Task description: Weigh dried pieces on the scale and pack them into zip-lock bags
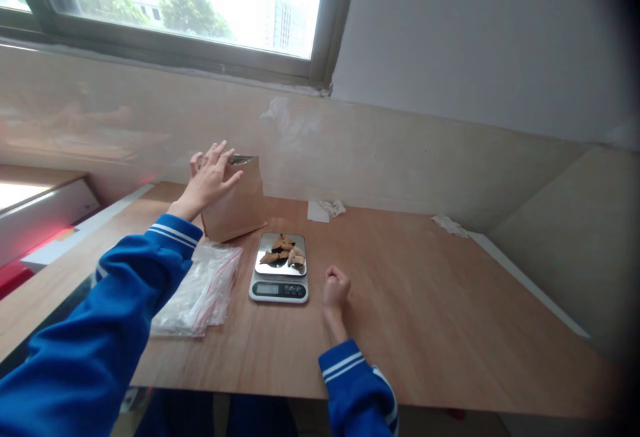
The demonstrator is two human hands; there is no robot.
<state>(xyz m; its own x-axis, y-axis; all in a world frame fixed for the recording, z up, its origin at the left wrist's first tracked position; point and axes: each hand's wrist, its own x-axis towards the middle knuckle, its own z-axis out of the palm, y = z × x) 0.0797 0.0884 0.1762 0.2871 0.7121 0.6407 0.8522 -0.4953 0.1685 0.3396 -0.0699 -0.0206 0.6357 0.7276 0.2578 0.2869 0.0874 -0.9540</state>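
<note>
My left hand (210, 177) is raised at the top left of an upright brown paper bag (239, 205), fingers stretched out and spread, right at the bag's open rim. My right hand (335, 287) rests on the wooden table (425, 317) as a closed fist, just right of a small silver kitchen scale (280, 270). Several brown dried pieces (284, 250) lie on the scale's shiny plate. What the fist holds, if anything, is hidden.
A stack of clear zip bags (200, 293) with red seals lies left of the scale. Crumpled white tissue (327, 209) and another scrap (450, 225) lie by the back wall. A window runs above.
</note>
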